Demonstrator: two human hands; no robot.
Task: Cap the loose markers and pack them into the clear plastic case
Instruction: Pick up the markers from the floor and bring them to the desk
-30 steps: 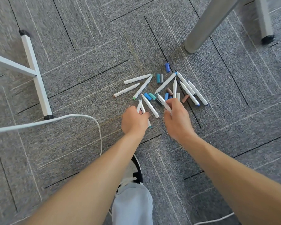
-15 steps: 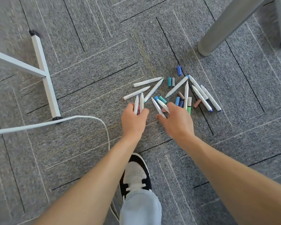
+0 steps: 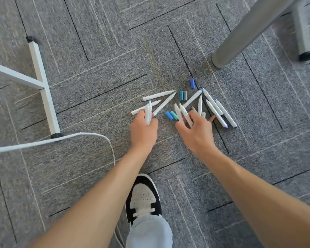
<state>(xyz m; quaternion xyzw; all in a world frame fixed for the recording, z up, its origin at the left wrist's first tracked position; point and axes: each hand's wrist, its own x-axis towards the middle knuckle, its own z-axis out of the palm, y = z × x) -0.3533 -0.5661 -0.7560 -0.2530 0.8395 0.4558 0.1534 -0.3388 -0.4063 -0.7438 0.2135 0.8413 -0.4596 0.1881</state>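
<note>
Markers (image 3: 211,106) partly hidden behind right hand (image 3: 197,133)

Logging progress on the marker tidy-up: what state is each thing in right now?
left hand: grips two uncapped markers.
right hand: holds two more markers.
floor markers: loose on the carpet, uncapped.
caps: off, scattered among them.
clear case: not in view.

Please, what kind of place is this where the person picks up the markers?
Probably an office or classroom floor. The markers lie on grey carpet tiles, a white metal furniture frame stands at the left, a grey table leg at the upper right, and a white cable crosses the carpet.
</note>
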